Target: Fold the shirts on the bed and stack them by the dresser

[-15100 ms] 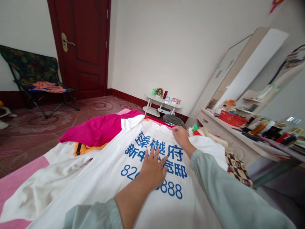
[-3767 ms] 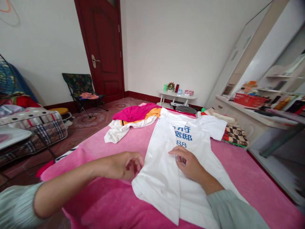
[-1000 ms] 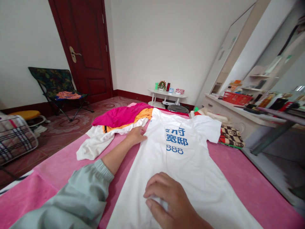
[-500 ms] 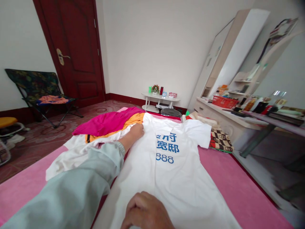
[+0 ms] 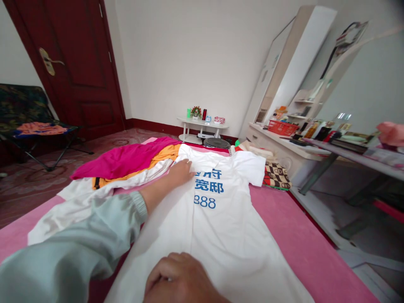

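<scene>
A white shirt [image 5: 221, 227] with blue print lies spread flat on a pink blanket [image 5: 296, 248], collar end away from the person. Its left side is folded in over the middle, and its right sleeve sticks out sideways.

The left hand [image 5: 181, 171] lies open and flat on the shirt, palm down. Its fingers are stretched along the folded left edge, just beside the blue print near the collar. The pale green sleeve [image 5: 75, 248] of that arm crosses the blanket at the shirt's left.

The right hand [image 5: 179, 280] rests on the near end of the shirt, knuckles up and closed into a loose fist. Whether any cloth is caught inside it cannot be told.

Touching the shirt's left shoulder is a pile of clothes: a magenta top [image 5: 123, 160], an orange piece [image 5: 164, 153] under it, and a white garment [image 5: 78, 202] trailing toward the person. Just beside the shirt's right sleeve lies a checked cloth [image 5: 276, 176]. Beyond the collar stands a small white table [image 5: 203, 125], and off to the shirt's right a dresser [image 5: 274, 145] bears a red basket [image 5: 282, 127]. Far to the shirt's left stand a dark red door [image 5: 72, 63] and a folding chair [image 5: 22, 109].
</scene>
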